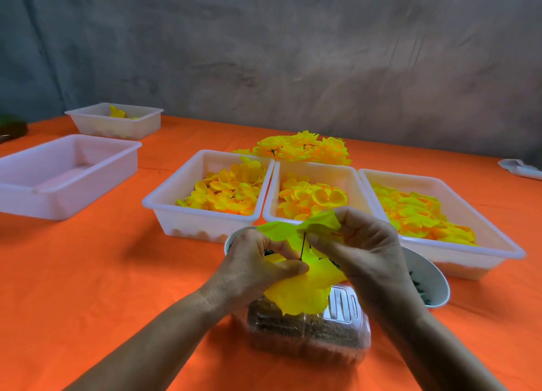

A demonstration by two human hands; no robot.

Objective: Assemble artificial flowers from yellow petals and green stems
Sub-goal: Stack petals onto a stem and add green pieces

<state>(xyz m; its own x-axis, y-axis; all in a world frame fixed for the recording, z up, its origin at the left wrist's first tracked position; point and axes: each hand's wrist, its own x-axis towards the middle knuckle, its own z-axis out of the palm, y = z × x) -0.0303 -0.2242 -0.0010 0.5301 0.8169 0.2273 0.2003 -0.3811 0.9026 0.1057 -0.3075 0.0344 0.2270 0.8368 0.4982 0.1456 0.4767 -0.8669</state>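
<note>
Flower in progress (305, 291): yellow petal layers threaded on a thin dark stem (303, 245), held above a clear plastic box (308, 332) at the near worktop edge. Left hand (252, 264) pinches the stem base and lower petals; right hand (360, 244) grips the upper petal, apparently pushing it down the stem, though the fingers hide the joint. Finished flowers (305, 148): one heap behind the trays, so several are done. Petal stock: three white trays, left (205, 214), middle (313, 168), right (469, 255), all well filled, so much remains. White bowl (437, 285), beside the right wrist, with dark green parts. Orange worktop (102, 273): empty tray (58, 173) and small far tray (117, 124) at left.
</note>
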